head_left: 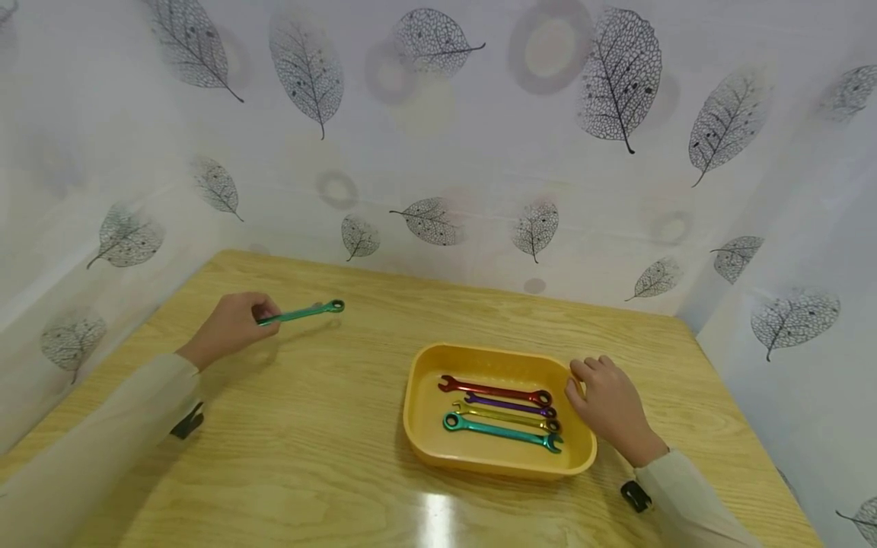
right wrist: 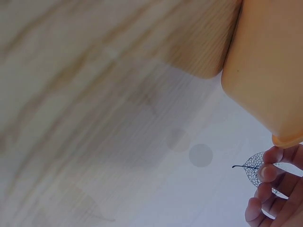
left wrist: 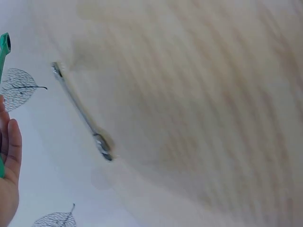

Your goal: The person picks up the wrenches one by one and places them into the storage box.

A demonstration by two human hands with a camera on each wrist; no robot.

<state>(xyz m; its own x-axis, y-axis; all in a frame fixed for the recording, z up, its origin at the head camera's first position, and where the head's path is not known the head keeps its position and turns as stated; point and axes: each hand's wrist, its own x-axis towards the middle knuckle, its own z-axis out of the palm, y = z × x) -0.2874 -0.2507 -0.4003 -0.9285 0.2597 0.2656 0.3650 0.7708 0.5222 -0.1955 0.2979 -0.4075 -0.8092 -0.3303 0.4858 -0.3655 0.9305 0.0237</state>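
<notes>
My left hand (head_left: 236, 323) grips a green combination wrench (head_left: 304, 313) by one end above the table's left side, its ring end pointing right. In the left wrist view, a silver wrench (left wrist: 81, 109) lies on the table close by; in the head view it is mostly hidden. A yellow plastic tray (head_left: 438, 460) stands right of centre. Inside it, side by side, lie a red wrench (head_left: 493, 390), a purple wrench (head_left: 510, 404), a gold wrench (head_left: 507, 415) and a teal wrench (head_left: 503, 431). At the tray's right rim my right hand (head_left: 613, 407) holds on, thumb and fingers about the edge.
The wood-grain table (head_left: 308, 457) backs onto a pale curtain (head_left: 466, 137) printed with dark leaves, which also runs along both sides. A black wrist strap piece (head_left: 636, 496) shows below the right sleeve.
</notes>
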